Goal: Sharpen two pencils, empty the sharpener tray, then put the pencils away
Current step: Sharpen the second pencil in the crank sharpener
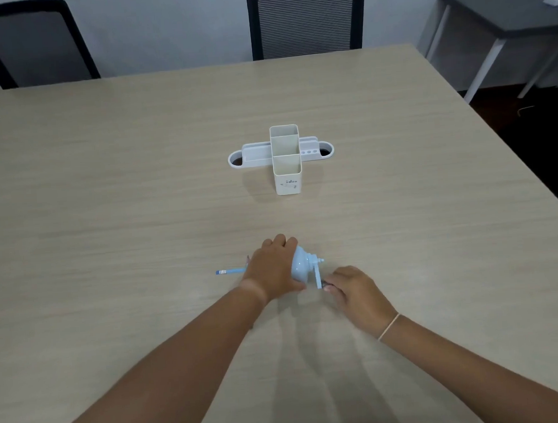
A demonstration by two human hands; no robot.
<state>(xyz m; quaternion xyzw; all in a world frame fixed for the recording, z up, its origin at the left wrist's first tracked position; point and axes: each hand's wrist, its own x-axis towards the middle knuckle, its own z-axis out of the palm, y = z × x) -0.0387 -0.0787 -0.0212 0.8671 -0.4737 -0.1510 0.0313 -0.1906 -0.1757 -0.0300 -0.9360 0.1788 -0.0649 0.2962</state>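
Note:
A light blue crank sharpener (302,266) sits on the wooden table (139,187) near the front middle. My left hand (271,269) grips its body from above and hides most of it. A blue pencil (230,271) sticks out of the sharpener to the left, lying level. My right hand (354,290) pinches the knob at the lower end of the crank handle (318,276). A white desk organiser (286,160) with two tall compartments stands further back in the middle. I see only one pencil.
Two black chairs (306,18) stand behind the table's far edge. A dark side table (504,11) with white legs is at the back right. The table's right edge runs diagonally toward the front right.

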